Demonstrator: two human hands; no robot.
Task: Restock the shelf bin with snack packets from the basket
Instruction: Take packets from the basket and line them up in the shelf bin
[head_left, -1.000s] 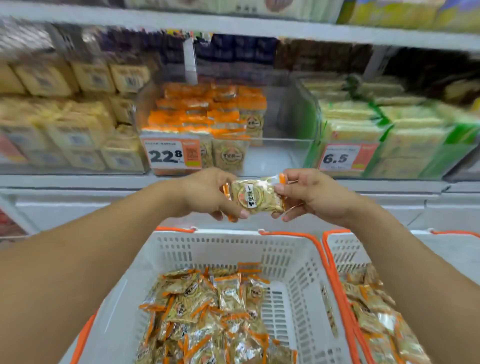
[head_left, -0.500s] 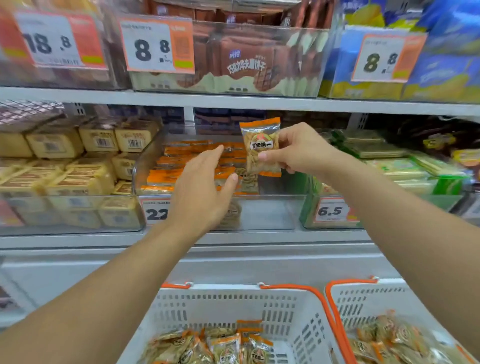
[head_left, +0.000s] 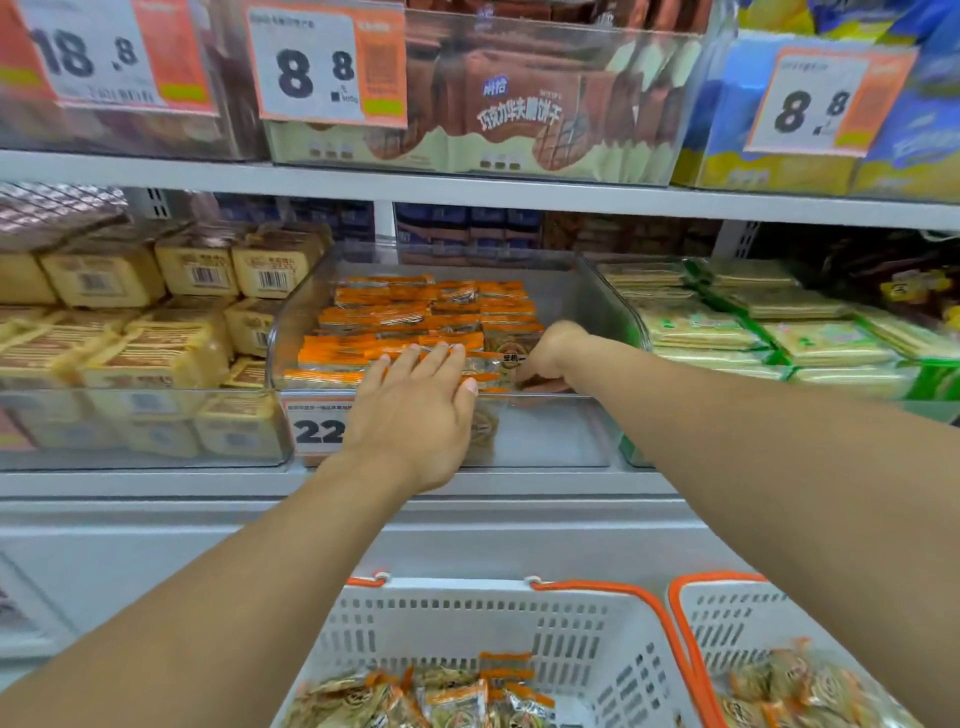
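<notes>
Head view: a snack packet (head_left: 511, 349) is pinched upright by the right hand (head_left: 548, 358) inside the clear shelf bin (head_left: 613, 312), at the right end of the front row of orange packets (head_left: 415, 322). Straight fingers of the left hand (head_left: 415, 410) are laid on that row. Below, more packets are held in a white basket (head_left: 467, 618).

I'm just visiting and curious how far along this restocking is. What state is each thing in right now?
Shelf bin: open-topped, partly filled; rows of orange packets at left and back, bare floor at front right.
Snack packet: inside the bin, upright, at the right hand.
Right hand: inside the bin, fingers curled at the packet.
Left hand: fingers straight, resting on the packet rows.
Basket: holds more packets.
</notes>
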